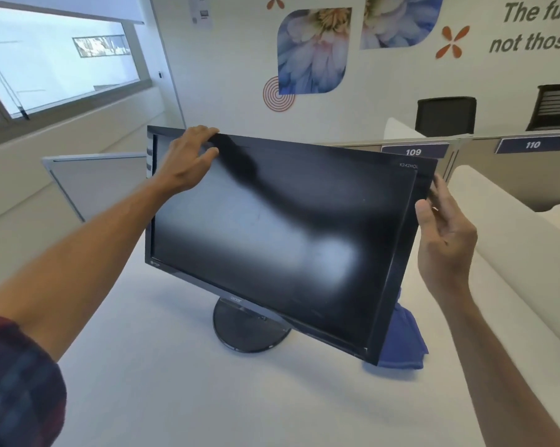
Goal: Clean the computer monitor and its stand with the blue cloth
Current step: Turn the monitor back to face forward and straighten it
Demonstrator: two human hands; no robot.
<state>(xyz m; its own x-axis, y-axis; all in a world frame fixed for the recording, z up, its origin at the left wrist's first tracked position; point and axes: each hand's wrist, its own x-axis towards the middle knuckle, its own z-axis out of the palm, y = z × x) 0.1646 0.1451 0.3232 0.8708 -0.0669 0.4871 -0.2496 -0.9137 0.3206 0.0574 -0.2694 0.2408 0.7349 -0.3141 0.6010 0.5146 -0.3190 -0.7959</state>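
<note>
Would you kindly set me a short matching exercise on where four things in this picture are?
Things:
1. left hand
2. right hand
3. blue cloth
4. round stand

Places:
A. on the table behind the monitor's lower right corner
B. gripping the monitor's top edge
C. on the table under the screen
D. at the monitor's right edge

Pairs: 1-B, 2-D, 3-A, 4-C

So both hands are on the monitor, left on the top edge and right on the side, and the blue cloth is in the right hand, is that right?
Not quite. The blue cloth is in neither hand: the head view shows it lying on the table behind the monitor's lower right corner. The left hand does grip the top edge, and the right hand is at the side.
</note>
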